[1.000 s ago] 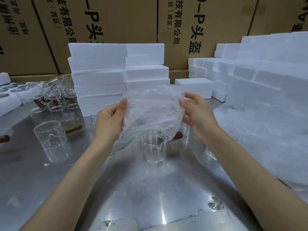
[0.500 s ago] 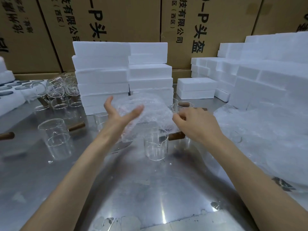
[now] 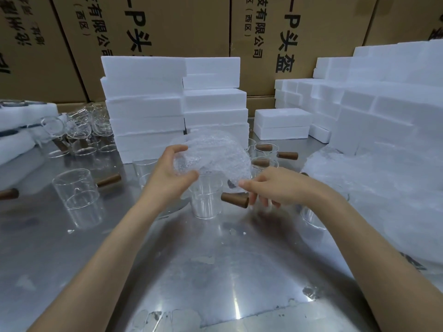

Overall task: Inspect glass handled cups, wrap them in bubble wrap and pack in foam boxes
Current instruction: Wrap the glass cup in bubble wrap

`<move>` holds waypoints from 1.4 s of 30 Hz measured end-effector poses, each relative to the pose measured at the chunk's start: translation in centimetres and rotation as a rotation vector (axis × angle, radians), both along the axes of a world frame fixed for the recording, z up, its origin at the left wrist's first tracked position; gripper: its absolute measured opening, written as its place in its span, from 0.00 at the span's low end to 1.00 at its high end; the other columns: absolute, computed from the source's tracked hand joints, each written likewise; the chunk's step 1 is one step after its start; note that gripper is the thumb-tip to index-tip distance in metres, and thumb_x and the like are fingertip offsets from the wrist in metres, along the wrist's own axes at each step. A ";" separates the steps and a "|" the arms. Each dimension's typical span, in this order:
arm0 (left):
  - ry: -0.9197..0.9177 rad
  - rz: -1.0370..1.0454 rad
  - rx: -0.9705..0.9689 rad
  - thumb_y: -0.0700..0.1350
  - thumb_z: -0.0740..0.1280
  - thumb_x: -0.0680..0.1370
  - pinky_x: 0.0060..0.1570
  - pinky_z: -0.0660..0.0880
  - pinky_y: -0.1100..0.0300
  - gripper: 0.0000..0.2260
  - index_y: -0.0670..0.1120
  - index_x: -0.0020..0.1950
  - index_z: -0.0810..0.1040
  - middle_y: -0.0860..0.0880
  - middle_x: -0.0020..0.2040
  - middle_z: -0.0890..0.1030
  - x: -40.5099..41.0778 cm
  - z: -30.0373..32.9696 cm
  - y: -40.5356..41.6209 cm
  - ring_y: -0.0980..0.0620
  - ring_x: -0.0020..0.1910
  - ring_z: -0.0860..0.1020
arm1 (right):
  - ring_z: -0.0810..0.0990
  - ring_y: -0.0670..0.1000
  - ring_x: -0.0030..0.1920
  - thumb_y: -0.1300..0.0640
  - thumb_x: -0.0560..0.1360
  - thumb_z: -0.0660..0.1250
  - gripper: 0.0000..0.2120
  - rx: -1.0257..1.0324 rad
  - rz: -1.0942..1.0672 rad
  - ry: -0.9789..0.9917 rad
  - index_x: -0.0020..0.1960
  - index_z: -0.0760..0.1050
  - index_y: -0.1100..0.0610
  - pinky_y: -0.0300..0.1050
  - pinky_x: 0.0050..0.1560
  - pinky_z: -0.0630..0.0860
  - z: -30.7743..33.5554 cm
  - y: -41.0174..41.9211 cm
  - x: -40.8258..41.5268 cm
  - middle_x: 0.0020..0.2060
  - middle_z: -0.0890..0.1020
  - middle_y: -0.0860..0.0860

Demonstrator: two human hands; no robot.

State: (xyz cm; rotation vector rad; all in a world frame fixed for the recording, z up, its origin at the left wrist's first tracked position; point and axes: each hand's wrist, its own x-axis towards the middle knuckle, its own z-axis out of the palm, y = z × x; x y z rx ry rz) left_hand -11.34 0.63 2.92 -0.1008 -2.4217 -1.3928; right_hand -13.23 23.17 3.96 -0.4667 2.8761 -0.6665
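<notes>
My left hand (image 3: 171, 174) holds a crumpled sheet of clear bubble wrap (image 3: 213, 156) between curled fingers and thumb; my right hand (image 3: 275, 188) pinches its lower corner. Directly under the sheet stands the clear glass cup (image 3: 206, 200), upright on the steel table (image 3: 215, 271). Its brown wooden handle (image 3: 235, 200) points right, just beside my right hand, the nearer one.
</notes>
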 end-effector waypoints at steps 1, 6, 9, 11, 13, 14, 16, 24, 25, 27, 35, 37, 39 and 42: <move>0.007 0.013 0.011 0.43 0.68 0.77 0.44 0.73 0.64 0.21 0.54 0.68 0.68 0.56 0.64 0.68 -0.1 -0.1 0.0 0.52 0.46 0.78 | 0.77 0.42 0.26 0.30 0.73 0.51 0.29 -0.002 0.016 -0.024 0.36 0.80 0.49 0.39 0.35 0.70 0.0 -0.1 0.1 0.29 0.82 0.43; 0.040 0.053 0.067 0.44 0.67 0.78 0.38 0.73 0.67 0.17 0.55 0.65 0.70 0.57 0.62 0.70 -0.3 -0.7 0.4 0.60 0.37 0.81 | 0.79 0.41 0.27 0.29 0.73 0.48 0.30 -0.053 0.070 -0.046 0.42 0.78 0.49 0.40 0.38 0.72 0.3 -0.6 0.7 0.32 0.84 0.41; 0.063 0.061 0.075 0.44 0.66 0.78 0.38 0.73 0.64 0.17 0.55 0.66 0.69 0.56 0.63 0.70 -0.4 -1.0 0.7 0.63 0.33 0.80 | 0.76 0.41 0.25 0.33 0.75 0.53 0.25 -0.071 0.151 -0.072 0.41 0.77 0.51 0.37 0.36 0.71 0.1 -1.7 1.4 0.31 0.84 0.44; 0.074 0.055 0.077 0.45 0.65 0.79 0.47 0.76 0.57 0.18 0.55 0.68 0.68 0.55 0.65 0.71 -0.4 -1.0 0.6 0.60 0.43 0.82 | 0.76 0.42 0.26 0.40 0.78 0.57 0.18 -0.080 0.193 -0.084 0.41 0.77 0.51 0.38 0.37 0.72 -0.1 -2.3 1.6 0.29 0.81 0.46; 0.093 0.109 0.020 0.48 0.65 0.79 0.56 0.73 0.53 0.19 0.55 0.69 0.67 0.52 0.66 0.73 -0.4 -0.8 0.4 0.49 0.58 0.78 | 0.75 0.44 0.27 0.45 0.79 0.59 0.15 -0.147 0.194 -0.064 0.40 0.76 0.51 0.39 0.36 0.72 0.0 -2.5 1.7 0.28 0.77 0.45; 0.119 0.163 -0.032 0.50 0.65 0.79 0.56 0.70 0.56 0.19 0.54 0.69 0.67 0.50 0.66 0.74 -0.4 -0.8 0.2 0.48 0.61 0.75 | 0.74 0.45 0.27 0.46 0.79 0.60 0.14 -0.204 0.178 -0.051 0.39 0.76 0.51 0.39 0.33 0.71 0.1 -2.6 1.6 0.27 0.76 0.44; 0.196 0.266 -0.114 0.52 0.65 0.78 0.50 0.66 0.64 0.17 0.52 0.66 0.68 0.49 0.64 0.74 -0.1 -0.6 -0.2 0.58 0.57 0.75 | 0.72 0.44 0.25 0.49 0.79 0.61 0.12 -0.329 0.129 -0.008 0.40 0.75 0.52 0.36 0.29 0.69 0.3 -2.6 1.5 0.27 0.75 0.44; 0.387 0.303 -0.237 0.50 0.68 0.78 0.45 0.68 0.59 0.03 0.51 0.46 0.78 0.53 0.46 0.76 0.3 0.0 -0.1 0.52 0.47 0.75 | 0.69 0.43 0.23 0.53 0.80 0.59 0.12 -0.770 0.047 -0.075 0.46 0.78 0.57 0.33 0.25 0.66 0.9 -2.3 1.4 0.29 0.74 0.47; 0.395 0.280 -0.230 0.48 0.68 0.77 0.42 0.68 0.60 0.02 0.51 0.45 0.78 0.53 0.44 0.77 0.2 0.0 0.0 0.52 0.42 0.75 | 0.69 0.43 0.23 0.52 0.80 0.59 0.12 -0.822 0.058 -0.143 0.47 0.78 0.57 0.33 0.25 0.65 0.8 -2.2 1.4 0.28 0.74 0.47; 0.414 0.237 -0.190 0.46 0.69 0.77 0.40 0.69 0.62 0.02 0.51 0.44 0.78 0.52 0.42 0.79 0.3 0.0 0.1 0.55 0.37 0.75 | 0.68 0.43 0.23 0.52 0.80 0.59 0.12 -0.911 0.050 -0.236 0.47 0.79 0.57 0.32 0.25 0.65 0.6 -2.4 1.5 0.28 0.74 0.46; 0.589 0.144 -0.038 0.44 0.69 0.78 0.38 0.78 0.51 0.04 0.46 0.48 0.83 0.55 0.40 0.79 1.3 0.9 1.6 0.50 0.35 0.78 | 0.76 0.42 0.25 0.56 0.78 0.64 0.04 -0.835 -0.129 0.237 0.47 0.77 0.54 0.36 0.29 0.74 -0.7 -3.6 1.5 0.35 0.80 0.46; 0.647 0.127 -0.023 0.43 0.69 0.78 0.40 0.76 0.59 0.04 0.47 0.48 0.83 0.54 0.41 0.79 1.6 1.2 2.1 0.51 0.36 0.77 | 0.79 0.45 0.29 0.56 0.77 0.66 0.02 -0.725 -0.127 0.433 0.47 0.77 0.54 0.43 0.36 0.79 -1.2 -4.0 1.6 0.35 0.81 0.46; 0.685 0.085 -0.040 0.42 0.69 0.77 0.40 0.74 0.62 0.04 0.45 0.49 0.83 0.52 0.42 0.80 1.9 1.3 2.7 0.54 0.38 0.77 | 0.80 0.47 0.35 0.55 0.76 0.66 0.04 -0.647 -0.095 0.570 0.50 0.78 0.54 0.48 0.41 0.78 -1.5 -4.4 1.9 0.38 0.82 0.45; 0.714 -0.027 -0.136 0.40 0.69 0.77 0.40 0.74 0.64 0.04 0.43 0.49 0.84 0.48 0.41 0.80 2.4 1.1 3.7 0.55 0.37 0.76 | 0.79 0.44 0.37 0.56 0.76 0.65 0.05 -0.604 -0.028 0.645 0.50 0.78 0.54 0.42 0.40 0.75 -1.5 -5.2 2.7 0.38 0.80 0.42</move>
